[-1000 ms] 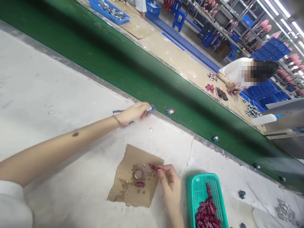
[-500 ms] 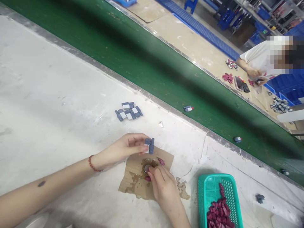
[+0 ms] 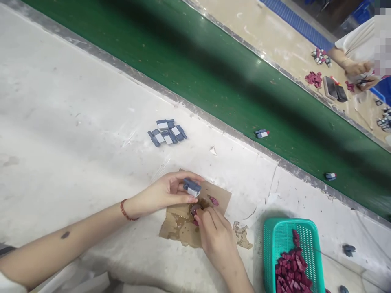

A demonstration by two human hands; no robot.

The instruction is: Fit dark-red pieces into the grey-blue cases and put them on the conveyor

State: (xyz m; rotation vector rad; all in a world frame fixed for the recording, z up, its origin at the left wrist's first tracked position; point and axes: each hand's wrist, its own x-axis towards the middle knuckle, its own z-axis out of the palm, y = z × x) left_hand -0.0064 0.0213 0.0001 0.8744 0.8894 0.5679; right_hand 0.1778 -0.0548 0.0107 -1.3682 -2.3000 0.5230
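My left hand (image 3: 165, 193) pinches a small grey and white plastic part (image 3: 192, 188) just above a stained piece of cardboard (image 3: 180, 226). My right hand (image 3: 214, 236) rests on that cardboard with its fingertips at a small round glue cap (image 3: 194, 209); whether it holds a piece there I cannot tell. A dark red piece (image 3: 214, 200) lies on the cardboard beside the cap. A small pile of several grey and white parts (image 3: 167, 133) sits on the white table beyond my left hand.
A teal basket (image 3: 270, 244) with dark red pieces stands at the right. The green conveyor belt (image 3: 198, 77) runs behind the table and carries two finished parts (image 3: 262, 133). Across the belt another person's hands (image 3: 356, 69) work among red pieces.
My left hand has turned the grey part from upright to flat over the cardboard. My right hand stays at the glue cap. The view has tilted down and left.
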